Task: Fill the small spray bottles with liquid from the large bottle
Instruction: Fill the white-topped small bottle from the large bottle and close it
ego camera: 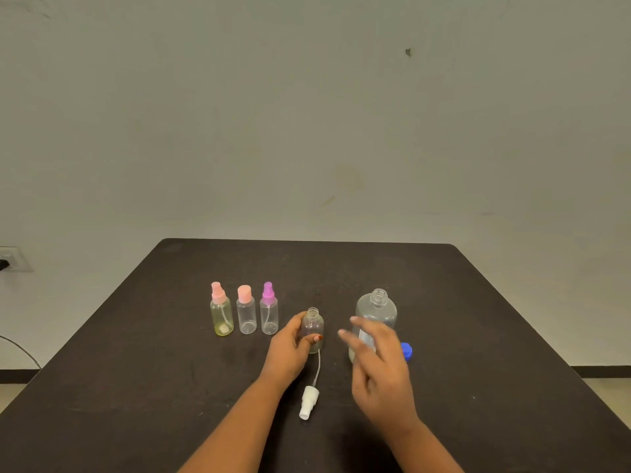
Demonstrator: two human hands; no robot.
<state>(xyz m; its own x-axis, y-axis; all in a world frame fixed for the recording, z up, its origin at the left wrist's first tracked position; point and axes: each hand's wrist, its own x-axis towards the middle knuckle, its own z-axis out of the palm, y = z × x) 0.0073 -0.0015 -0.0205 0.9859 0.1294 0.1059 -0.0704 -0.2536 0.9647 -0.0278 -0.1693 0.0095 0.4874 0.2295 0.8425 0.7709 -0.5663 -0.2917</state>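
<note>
Upright near the middle of the dark table (478, 319), the uncapped small bottle (313, 322) stands in the left hand (288, 349), with thumb and fingers curled round its clear plastic wall. At three o'clock from it the right hand (379, 367) hovers, fingers spread and holding nothing. It is blurred, perhaps brushing the large bottle (375, 307), which is rounded, clear and thread-necked. The white spray head (309, 401) lies at six o'clock.
</note>
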